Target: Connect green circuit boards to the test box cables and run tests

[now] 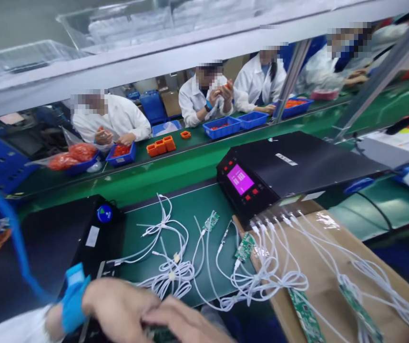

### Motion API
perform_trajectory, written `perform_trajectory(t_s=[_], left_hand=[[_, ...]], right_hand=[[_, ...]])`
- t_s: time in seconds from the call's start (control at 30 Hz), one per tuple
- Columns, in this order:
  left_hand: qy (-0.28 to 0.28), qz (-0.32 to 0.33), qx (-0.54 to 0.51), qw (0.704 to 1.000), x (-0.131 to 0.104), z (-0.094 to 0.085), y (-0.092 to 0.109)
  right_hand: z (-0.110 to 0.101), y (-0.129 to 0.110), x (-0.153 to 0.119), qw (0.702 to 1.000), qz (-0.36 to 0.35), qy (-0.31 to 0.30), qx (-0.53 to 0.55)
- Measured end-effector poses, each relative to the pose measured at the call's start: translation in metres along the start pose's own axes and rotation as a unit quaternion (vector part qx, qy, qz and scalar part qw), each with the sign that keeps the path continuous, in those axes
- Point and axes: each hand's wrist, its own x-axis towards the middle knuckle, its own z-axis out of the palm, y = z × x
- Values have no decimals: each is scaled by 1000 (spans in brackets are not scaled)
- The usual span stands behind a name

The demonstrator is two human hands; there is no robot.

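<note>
On our left stands a black box [47, 233]. Next, our left hand [118, 302], in a blue wristband [72, 302], meets our right hand [186, 321] over a green circuit board [159, 334] at the bottom edge; the hands are together, but we cannot tell which clamps it. We see no cable in that board, so it seems unconnected, though much is hidden. Beyond, white cables [171, 276] lie coiled, some ends loose, while two small boards [245, 245] already appear plugged in. Rightward, several plugs sit in a screened unit [240, 180]; two longer boards [304, 315] lie on cardboard [281, 312], their connection unclear.
</note>
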Motion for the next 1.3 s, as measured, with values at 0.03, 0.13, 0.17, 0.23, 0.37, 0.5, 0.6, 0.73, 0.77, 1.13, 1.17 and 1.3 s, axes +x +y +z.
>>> perform_trajectory(t_s=[0.03, 0.13, 0.17, 0.23, 0.37, 0.5, 0.6, 0.73, 0.77, 1.13, 1.17, 1.3], left_hand=[[-53, 22, -52, 997, -1, -10, 3], [-93, 71, -147, 982, -12, -39, 12], [-51, 86, -133, 986, -18, -47, 14], [50, 113, -99, 987, -27, -61, 14], [107, 169, -139, 970, -31, -78, -2], [168, 210, -192, 944, -19, -97, -31], [246, 241, -205, 916, -7, -118, -52], [440, 249, -237, 830, 3, -147, -75], [493, 241, -254, 796, 4, -153, -78], [459, 222, -513, 690, -1, -167, -80], [453, 225, -516, 692, 0, -167, -81], [439, 236, -513, 699, 4, -169, -85]], right_hand=[[-1, -8, 2, 999, 22, 24, 18], [-8, -25, 15, 983, 48, 177, 30], [-10, -28, 22, 972, 36, 233, 17], [-15, -29, 39, 949, -1, 315, -6], [-21, -20, 78, 930, -60, 361, 12], [-28, -4, 112, 921, -69, 382, 22], [-42, 13, 136, 920, -33, 389, -28], [-73, 28, 174, 888, 64, 394, -230], [-80, 28, 186, 873, 98, 378, -291], [-42, 43, 249, 868, 173, 66, -461], [-41, 46, 249, 873, 168, 60, -454], [-47, 53, 242, 907, 129, 71, -395]])
